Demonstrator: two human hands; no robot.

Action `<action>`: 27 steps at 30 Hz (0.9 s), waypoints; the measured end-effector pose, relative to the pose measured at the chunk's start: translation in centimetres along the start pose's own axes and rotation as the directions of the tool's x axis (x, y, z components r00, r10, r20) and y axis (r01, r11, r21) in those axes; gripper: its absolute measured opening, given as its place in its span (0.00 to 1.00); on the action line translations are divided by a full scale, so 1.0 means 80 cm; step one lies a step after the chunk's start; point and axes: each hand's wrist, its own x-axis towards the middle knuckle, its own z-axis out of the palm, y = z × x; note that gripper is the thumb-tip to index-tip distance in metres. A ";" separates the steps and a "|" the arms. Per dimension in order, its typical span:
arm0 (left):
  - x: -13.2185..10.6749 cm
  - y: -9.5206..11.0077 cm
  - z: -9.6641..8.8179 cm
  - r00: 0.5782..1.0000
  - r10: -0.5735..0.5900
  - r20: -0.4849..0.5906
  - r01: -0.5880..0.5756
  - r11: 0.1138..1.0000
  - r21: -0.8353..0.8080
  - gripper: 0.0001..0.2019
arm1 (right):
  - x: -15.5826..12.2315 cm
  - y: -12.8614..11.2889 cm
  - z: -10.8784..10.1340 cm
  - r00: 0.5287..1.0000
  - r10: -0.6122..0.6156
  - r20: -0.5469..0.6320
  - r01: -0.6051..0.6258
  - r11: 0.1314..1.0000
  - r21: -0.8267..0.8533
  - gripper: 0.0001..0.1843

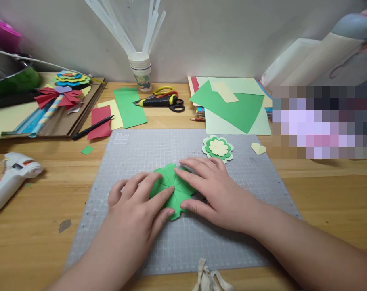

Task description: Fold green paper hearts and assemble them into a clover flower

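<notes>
A creased green paper flower [179, 196] is pressed onto the grey gridded mat [159, 147] by the left hand [137, 204] and right hand [216, 186], fingers spread wide. A layered green-and-cream paper flower [218, 148] is seen beyond.

My bare left hand [137, 202] and bare right hand [215, 188]
Both have slim, tapering fingers [163, 197], the nails [171, 211] short where they show. My left forearm [101, 254] and right forearm [280, 226] are bare too, each broadening away from the hand. Cream cloth strips [202, 268] show near; whether I wear them, I cannot tell.
</notes>
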 end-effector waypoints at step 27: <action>0.003 -0.003 0.002 0.997 -0.032 -0.074 0.028 0.998 -0.059 0.12 | 0.001 0.001 0.003 0.985 -0.152 0.079 0.153 0.988 0.001 0.21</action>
